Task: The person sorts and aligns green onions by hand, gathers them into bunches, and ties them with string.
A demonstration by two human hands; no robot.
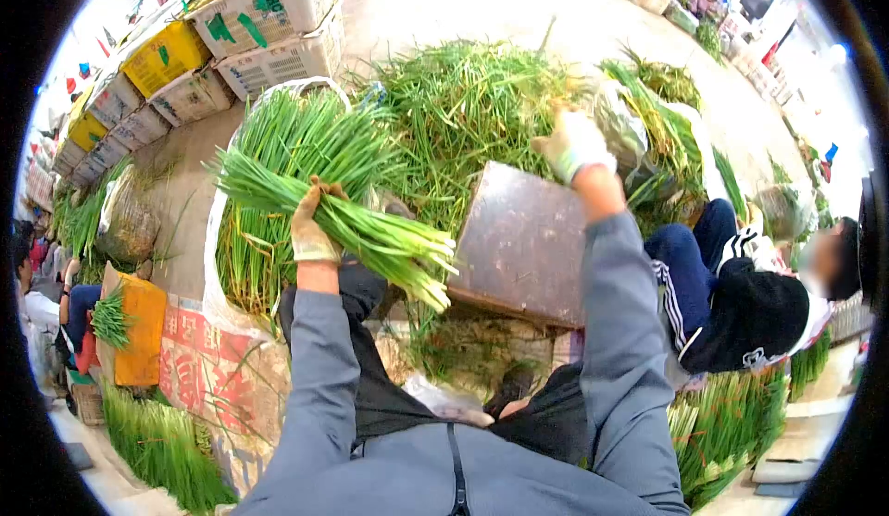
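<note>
My left hand (pixel 316 229), in a pale work glove, is closed round a thick bunch of garlic chives (pixel 370 229). The bunch lies slantwise, its green tips to the left and its pale stem ends to the lower right. Under it, more chives (pixel 306 146) fill a white sack (pixel 215 266). My right hand (pixel 574 143), also gloved, is stretched forward past the wooden board (pixel 523 238), over the right side of a loose heap of leaves (pixel 454 99). Motion smears its fingers, so whether they hold anything is unclear.
A person in dark clothes (pixel 750 308) sits close on my right. Stacked white and yellow crates (pixel 278 58) stand at the far left. Bundled chives (pixel 162 442) lie at the lower left, near an orange board (pixel 139 331). A plastic bag (pixel 619 118) with greens stands beyond my right hand.
</note>
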